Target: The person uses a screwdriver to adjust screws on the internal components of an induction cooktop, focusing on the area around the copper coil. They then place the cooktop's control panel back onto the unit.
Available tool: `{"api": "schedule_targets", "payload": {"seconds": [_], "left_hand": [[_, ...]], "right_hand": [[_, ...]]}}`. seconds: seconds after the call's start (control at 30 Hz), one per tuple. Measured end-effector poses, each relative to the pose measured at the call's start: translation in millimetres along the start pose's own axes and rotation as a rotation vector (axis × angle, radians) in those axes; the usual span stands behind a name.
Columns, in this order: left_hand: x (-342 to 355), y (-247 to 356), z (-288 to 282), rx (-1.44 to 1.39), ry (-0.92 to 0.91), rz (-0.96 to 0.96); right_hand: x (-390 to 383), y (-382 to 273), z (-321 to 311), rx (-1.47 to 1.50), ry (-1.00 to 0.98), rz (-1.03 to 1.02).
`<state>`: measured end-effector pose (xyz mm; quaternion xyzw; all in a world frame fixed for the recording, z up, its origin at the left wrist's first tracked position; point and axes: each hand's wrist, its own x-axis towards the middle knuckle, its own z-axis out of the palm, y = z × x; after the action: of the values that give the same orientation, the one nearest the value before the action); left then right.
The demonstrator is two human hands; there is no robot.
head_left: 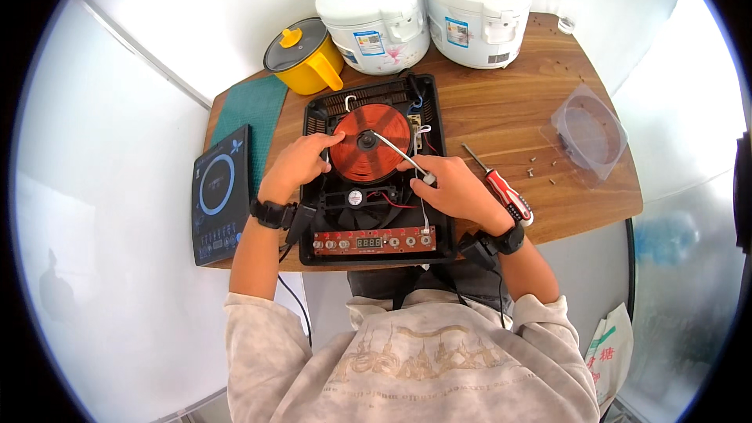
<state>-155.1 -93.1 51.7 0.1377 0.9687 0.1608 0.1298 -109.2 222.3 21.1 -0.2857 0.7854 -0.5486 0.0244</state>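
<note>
An opened induction cooker base [447,211] lies in front of me, its black shell showing the parts inside. A round red copper coil [368,164] fills its middle, above a black fan [368,218] and a red control board [376,242]. My left hand [299,164] is at the coil's left edge, index finger stretched out and touching it, thumb apart. My right hand [454,186] pinches a white sleeved wire [392,148] at the coil's right side. This wire runs to the dark coil centre; a small white end piece shows by my fingers.
A red-handled screwdriver [505,192] and loose screws [533,171] lie to the right, near a clear plastic container [589,137]. Black glass cooktop panel [222,196] and green mat [252,113] are left. Behind stand a yellow pot [304,63] and two white rice cookers [376,23].
</note>
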Motion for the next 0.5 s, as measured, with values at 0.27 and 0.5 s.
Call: {"api": "schedule_targets", "payload": {"seconds": [0.27,0.5], "left_hand": [[-3.9,28.4,-9.3,0.127,-0.046,-0.087],[-3.9,21.4,-4.0,0.290,0.097,0.167]], "right_hand": [[-1.1,1.3,-2.1,0.015,-0.015,0.025],[-1.5,-4.7,-5.3,0.009,-0.050,0.054]]}}
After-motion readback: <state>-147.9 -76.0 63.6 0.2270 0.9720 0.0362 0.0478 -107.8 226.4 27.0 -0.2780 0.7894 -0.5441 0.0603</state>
